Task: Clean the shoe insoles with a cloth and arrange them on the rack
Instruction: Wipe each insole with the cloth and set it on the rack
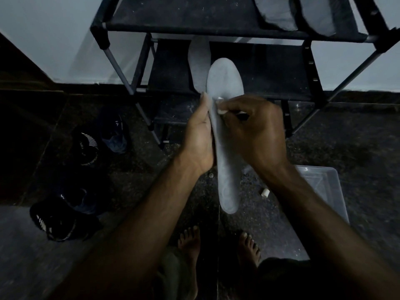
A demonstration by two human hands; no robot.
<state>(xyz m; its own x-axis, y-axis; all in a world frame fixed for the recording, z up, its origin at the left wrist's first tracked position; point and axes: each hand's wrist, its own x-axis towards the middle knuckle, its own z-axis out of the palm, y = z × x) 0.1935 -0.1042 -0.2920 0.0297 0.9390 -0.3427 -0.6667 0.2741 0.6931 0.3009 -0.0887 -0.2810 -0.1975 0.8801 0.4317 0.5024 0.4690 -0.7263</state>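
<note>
I hold a long grey insole (225, 83) upright in front of the black shoe rack (194, 24). My left hand (200, 137) grips its left edge, thumb near the toe half. My right hand (255, 131) lies over the insole's middle with its fingers curled and the fingertips pressed on the surface. A bit of pale cloth (246, 169) shows under its palm; the rest of the cloth is hidden. Another grey insole (198, 61) lies on the rack's middle shelf, and two more insoles (277, 14) lie on the top shelf at the right.
Dark shoes (86, 148) lie scattered on the dark floor at the left. A clear plastic box (324, 191) stands on the floor at the right, with a small white object (265, 192) beside it. My bare feet (190, 241) are below.
</note>
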